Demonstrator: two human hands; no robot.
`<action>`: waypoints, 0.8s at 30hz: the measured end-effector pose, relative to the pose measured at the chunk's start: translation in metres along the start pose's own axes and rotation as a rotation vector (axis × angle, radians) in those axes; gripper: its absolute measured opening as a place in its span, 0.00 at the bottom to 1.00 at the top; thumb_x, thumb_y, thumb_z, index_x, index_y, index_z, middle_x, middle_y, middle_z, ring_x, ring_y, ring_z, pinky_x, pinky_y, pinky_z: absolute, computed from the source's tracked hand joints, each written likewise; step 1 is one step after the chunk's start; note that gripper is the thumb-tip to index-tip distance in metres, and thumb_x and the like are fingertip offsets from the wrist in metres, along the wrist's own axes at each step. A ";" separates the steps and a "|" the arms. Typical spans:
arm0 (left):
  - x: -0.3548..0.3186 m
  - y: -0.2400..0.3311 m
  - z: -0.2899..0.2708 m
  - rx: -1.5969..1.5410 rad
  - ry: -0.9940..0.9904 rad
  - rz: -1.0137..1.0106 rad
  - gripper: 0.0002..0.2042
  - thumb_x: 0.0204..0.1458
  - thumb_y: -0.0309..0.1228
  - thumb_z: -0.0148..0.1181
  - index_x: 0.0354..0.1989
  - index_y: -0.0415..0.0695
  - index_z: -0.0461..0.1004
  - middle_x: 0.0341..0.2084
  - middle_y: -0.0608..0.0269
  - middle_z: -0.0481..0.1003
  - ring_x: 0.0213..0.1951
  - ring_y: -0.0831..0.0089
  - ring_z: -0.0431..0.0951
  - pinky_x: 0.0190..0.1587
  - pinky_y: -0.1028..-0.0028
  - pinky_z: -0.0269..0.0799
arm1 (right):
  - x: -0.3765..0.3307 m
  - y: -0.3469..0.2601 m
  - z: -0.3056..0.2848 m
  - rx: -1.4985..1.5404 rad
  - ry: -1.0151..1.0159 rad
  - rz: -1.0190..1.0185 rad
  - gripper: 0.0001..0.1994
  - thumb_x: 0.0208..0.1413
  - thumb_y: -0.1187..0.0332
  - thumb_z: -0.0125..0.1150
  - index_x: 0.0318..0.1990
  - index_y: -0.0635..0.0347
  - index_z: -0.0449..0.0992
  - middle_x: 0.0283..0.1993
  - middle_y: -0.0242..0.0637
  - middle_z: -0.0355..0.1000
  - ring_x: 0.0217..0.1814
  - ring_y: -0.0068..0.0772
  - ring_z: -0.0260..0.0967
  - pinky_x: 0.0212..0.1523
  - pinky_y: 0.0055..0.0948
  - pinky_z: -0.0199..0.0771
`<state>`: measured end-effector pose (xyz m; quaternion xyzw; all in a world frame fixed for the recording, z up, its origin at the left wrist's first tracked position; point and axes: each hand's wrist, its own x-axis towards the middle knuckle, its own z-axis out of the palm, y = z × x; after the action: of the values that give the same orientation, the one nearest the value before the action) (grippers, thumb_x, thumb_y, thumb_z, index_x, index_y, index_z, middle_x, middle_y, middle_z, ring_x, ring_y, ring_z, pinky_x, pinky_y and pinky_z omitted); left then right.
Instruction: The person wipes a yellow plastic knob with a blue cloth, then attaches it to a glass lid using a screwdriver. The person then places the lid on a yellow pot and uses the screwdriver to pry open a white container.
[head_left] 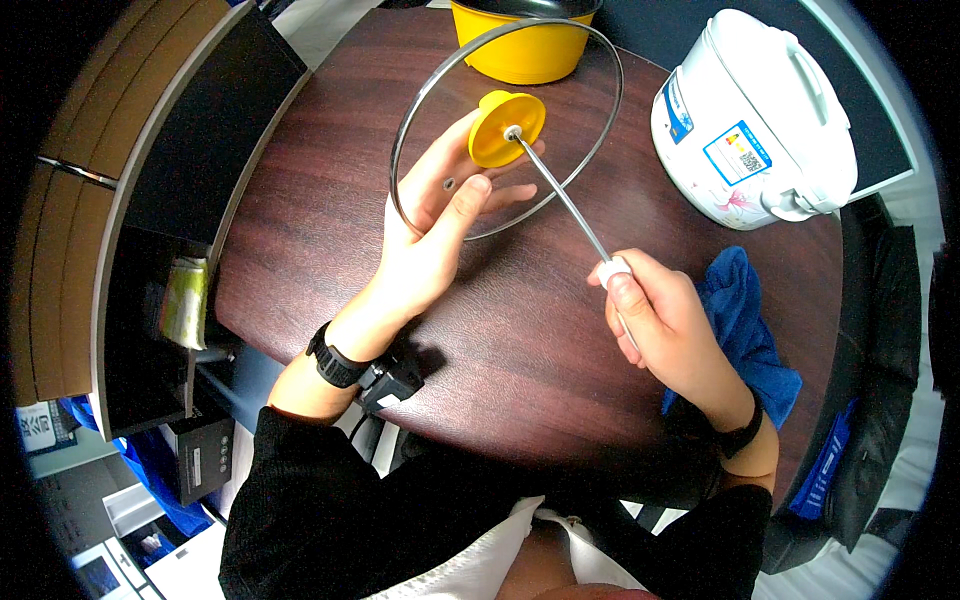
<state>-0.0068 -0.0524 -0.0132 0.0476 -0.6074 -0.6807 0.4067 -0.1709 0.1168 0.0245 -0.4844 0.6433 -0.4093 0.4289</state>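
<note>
My left hand [432,235] holds up a clear glass pot lid [572,100] with a metal rim, tilted above the table. Its fingers reach behind the glass, around the lid's yellow knob [500,135]; the thumb lies near the knob. A small round vent [449,184] shows in the glass. My right hand [662,318] is closed around a screwdriver [563,200], gripping by its white collar; most of the handle is hidden in the palm. The long metal shaft slants up to the left, its tip at the centre of the knob, where a screw may sit.
A yellow pot [525,55] with dark inside stands at the table's far edge. At the far right is a white rice cooker [755,125]. A blue cloth [745,325] lies beside my right forearm on the brown table [320,200]. Left of the table are shelves [185,170].
</note>
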 end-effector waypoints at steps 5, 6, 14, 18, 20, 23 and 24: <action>-0.002 -0.007 -0.003 0.148 -0.015 0.033 0.23 0.62 0.21 0.43 0.66 0.37 0.53 0.61 0.47 0.62 0.61 0.58 0.65 0.58 0.60 0.70 | -0.005 0.015 0.021 0.669 -0.267 0.165 0.20 0.69 0.54 0.34 0.47 0.64 0.64 0.20 0.33 0.62 0.13 0.21 0.58 0.14 0.21 0.59; -0.003 -0.008 -0.003 0.188 -0.019 0.032 0.23 0.62 0.21 0.43 0.66 0.37 0.53 0.61 0.47 0.62 0.61 0.59 0.66 0.58 0.60 0.70 | -0.007 0.017 0.025 0.835 -0.306 0.199 0.21 0.69 0.52 0.34 0.48 0.63 0.63 0.20 0.34 0.63 0.13 0.22 0.58 0.13 0.21 0.60; -0.004 -0.008 -0.003 0.262 0.029 0.040 0.23 0.61 0.21 0.44 0.66 0.38 0.54 0.58 0.47 0.65 0.57 0.61 0.70 0.57 0.63 0.71 | -0.001 0.016 0.007 1.300 -0.593 0.355 0.26 0.67 0.46 0.31 0.49 0.63 0.64 0.22 0.34 0.61 0.12 0.25 0.57 0.09 0.25 0.58; 0.001 -0.006 -0.001 0.130 0.038 -0.018 0.23 0.62 0.22 0.43 0.66 0.38 0.53 0.58 0.46 0.65 0.58 0.57 0.70 0.56 0.62 0.72 | 0.001 0.002 -0.008 0.628 -0.231 0.228 0.21 0.69 0.54 0.34 0.45 0.64 0.66 0.19 0.32 0.62 0.10 0.21 0.56 0.08 0.20 0.56; 0.001 -0.004 0.000 0.072 0.036 -0.038 0.23 0.62 0.23 0.43 0.66 0.38 0.53 0.59 0.46 0.64 0.59 0.54 0.69 0.55 0.58 0.72 | -0.001 -0.008 -0.016 0.287 -0.089 0.164 0.16 0.67 0.59 0.43 0.40 0.65 0.70 0.19 0.38 0.65 0.15 0.28 0.64 0.16 0.27 0.62; 0.002 -0.003 -0.003 0.015 0.047 -0.068 0.24 0.61 0.23 0.45 0.66 0.38 0.53 0.60 0.45 0.62 0.59 0.47 0.67 0.54 0.51 0.73 | -0.002 -0.014 -0.015 -0.107 0.073 0.004 0.12 0.63 0.63 0.51 0.36 0.65 0.71 0.22 0.46 0.68 0.22 0.39 0.70 0.24 0.33 0.66; 0.002 -0.001 -0.003 -0.015 0.058 -0.085 0.24 0.61 0.23 0.45 0.66 0.38 0.53 0.60 0.45 0.63 0.59 0.46 0.67 0.53 0.51 0.74 | -0.002 -0.015 -0.014 -0.199 0.125 -0.030 0.11 0.62 0.64 0.54 0.34 0.65 0.72 0.24 0.48 0.70 0.25 0.43 0.73 0.27 0.35 0.67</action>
<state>-0.0071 -0.0567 -0.0144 0.0901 -0.5877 -0.7001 0.3954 -0.1797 0.1172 0.0436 -0.5078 0.6989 -0.3790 0.3317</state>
